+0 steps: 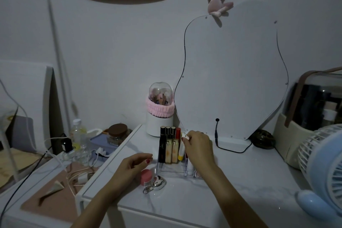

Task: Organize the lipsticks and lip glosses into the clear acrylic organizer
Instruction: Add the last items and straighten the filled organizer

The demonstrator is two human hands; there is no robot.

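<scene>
The clear acrylic organizer stands on the white dresser top in front of the mirror. Several tubes stand upright in it: dark ones at the back, a black one, two peach-gold ones and a red lipstick. My right hand is over the organizer's right side, fingers pinched on the top of a white tube with a yellow base that sits in a slot. My left hand hovers just left of the organizer, fingers loosely curled, holding nothing.
A small pink jar and a silver keychain charm lie in front of the organizer. Behind stand a domed brush holder, a wavy mirror and its black cable. A blue fan is at right; cluttered lower table at left.
</scene>
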